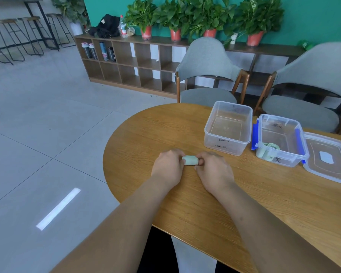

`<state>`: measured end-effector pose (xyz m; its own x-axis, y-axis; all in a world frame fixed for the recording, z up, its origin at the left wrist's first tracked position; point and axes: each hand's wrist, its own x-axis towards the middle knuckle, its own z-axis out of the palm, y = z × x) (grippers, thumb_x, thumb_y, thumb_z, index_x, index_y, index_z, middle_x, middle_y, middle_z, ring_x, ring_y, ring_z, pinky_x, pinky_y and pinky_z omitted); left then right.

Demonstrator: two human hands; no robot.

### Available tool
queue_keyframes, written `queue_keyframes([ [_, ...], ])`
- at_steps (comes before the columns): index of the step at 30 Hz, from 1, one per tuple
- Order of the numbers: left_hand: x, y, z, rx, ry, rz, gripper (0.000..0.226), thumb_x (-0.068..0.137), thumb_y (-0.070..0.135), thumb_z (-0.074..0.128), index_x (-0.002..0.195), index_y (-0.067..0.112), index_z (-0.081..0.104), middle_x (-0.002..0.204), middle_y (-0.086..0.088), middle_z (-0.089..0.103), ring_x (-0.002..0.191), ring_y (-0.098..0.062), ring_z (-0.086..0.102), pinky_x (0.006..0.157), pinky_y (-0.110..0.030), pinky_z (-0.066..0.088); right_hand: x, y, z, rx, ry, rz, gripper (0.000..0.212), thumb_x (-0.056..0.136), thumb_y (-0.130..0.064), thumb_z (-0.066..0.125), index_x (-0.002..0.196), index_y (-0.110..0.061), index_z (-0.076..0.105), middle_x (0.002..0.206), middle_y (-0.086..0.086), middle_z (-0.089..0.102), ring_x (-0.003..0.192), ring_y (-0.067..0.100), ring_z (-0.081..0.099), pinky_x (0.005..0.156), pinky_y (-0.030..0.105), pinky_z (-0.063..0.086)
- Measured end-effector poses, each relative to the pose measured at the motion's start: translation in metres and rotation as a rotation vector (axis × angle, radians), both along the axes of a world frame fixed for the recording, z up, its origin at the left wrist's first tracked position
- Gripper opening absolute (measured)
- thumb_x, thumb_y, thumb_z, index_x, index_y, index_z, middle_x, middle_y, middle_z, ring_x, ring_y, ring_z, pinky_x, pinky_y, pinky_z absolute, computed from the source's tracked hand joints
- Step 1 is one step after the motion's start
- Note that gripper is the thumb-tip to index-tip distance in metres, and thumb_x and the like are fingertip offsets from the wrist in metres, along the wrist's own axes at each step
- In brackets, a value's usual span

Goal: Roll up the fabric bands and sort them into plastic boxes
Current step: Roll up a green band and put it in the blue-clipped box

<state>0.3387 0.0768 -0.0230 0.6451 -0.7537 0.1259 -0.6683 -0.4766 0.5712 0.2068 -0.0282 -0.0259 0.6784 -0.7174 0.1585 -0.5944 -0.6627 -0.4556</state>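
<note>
- Pale green fabric band [190,160], wound into a short, soft cylinder, lies on its side on the oval wood-grain table [185,203], caught between both hands.
- Left hand [168,166] grips the roll's 9 o'clock end, with its fingers curled over the cloth.
- Right hand [215,170] pinches the 3 o'clock end, its thumb tip against the fabric.
- Most fingertips are hidden behind the roll, so the hold seems snug rather than tight.
- Clear open plastic box [224,143], with rounded corners and handwritten marks on its near wall, stands at 1 o'clock from the roll.
- Clear plastic box with blue clip latches [283,160] stands just beside it at its 3 o'clock.
- Loosely coiled green band [268,147] lies inside the latched box, at its near-left corner.
- Flat transparent lid [327,170] lies at 3 o'clock of the latched box.
</note>
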Motion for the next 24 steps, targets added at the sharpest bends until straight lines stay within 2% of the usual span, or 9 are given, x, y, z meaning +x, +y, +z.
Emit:
queue_keyframes([
  [3,0.0,-0.005,-0.002,-0.01,-0.098,-0.028,0.026,0.102,0.022,0.061,0.126,0.022,0.071,0.128,0.0,0.056,0.111,-0.024,0.059,0.096,-0.041,0.052,0.003,-0.003,-0.002,-0.014,0.014,-0.004,0.032,0.099,-0.031,0.066,0.131,-0.031,0.067,0.116,-0.008,0.064,0.108,0.016,0.062,0.083,0.035,0.054],
  [8,-0.003,-0.011,0.0,-0.041,-0.267,-0.068,0.026,0.099,0.012,0.057,0.115,0.026,0.073,0.115,0.009,0.064,0.106,-0.022,0.056,0.087,-0.039,0.05,0.007,-0.011,-0.004,-0.007,0.065,0.035,0.035,0.104,-0.037,0.057,0.138,-0.03,0.063,0.123,-0.001,0.058,0.119,0.023,0.057,0.09,0.041,0.055],
  [12,-0.005,-0.011,0.0,0.023,-0.308,-0.084,0.032,0.089,0.021,0.065,0.121,0.027,0.067,0.115,0.009,0.065,0.106,-0.021,0.057,0.09,-0.04,0.05,0.012,-0.018,-0.002,0.011,0.119,0.049,0.037,0.108,-0.039,0.048,0.141,-0.028,0.06,0.126,0.0,0.054,0.125,0.023,0.051,0.091,0.039,0.051],
  [15,-0.004,-0.011,-0.004,0.055,-0.351,-0.105,0.032,0.091,0.021,0.068,0.122,0.027,0.061,0.116,0.008,0.062,0.106,-0.021,0.057,0.089,-0.04,0.05,0.016,-0.023,-0.001,0.058,0.139,0.084,0.035,0.109,-0.037,0.045,0.139,-0.024,0.06,0.125,0.0,0.054,0.124,0.022,0.051,0.094,0.038,0.049],
  [20,-0.006,-0.015,-0.003,0.066,-0.357,-0.123,0.027,0.097,0.02,0.064,0.123,0.025,0.058,0.118,0.006,0.061,0.109,-0.021,0.056,0.09,-0.038,0.048,0.014,-0.028,0.004,0.139,0.16,0.11,0.028,0.109,-0.039,0.044,0.115,-0.023,0.066,0.111,0.0,0.055,0.107,0.022,0.055,0.089,0.039,0.048],
  [24,-0.008,-0.014,0.002,0.098,-0.387,-0.207,0.027,0.103,0.023,0.055,0.13,0.024,0.057,0.123,0.004,0.062,0.118,-0.022,0.053,0.095,-0.037,0.045,0.003,-0.033,0.011,0.242,0.135,0.093,0.037,0.108,-0.045,0.043,0.082,-0.024,0.058,0.089,0.002,0.063,0.085,0.023,0.06,0.076,0.04,0.05],
])
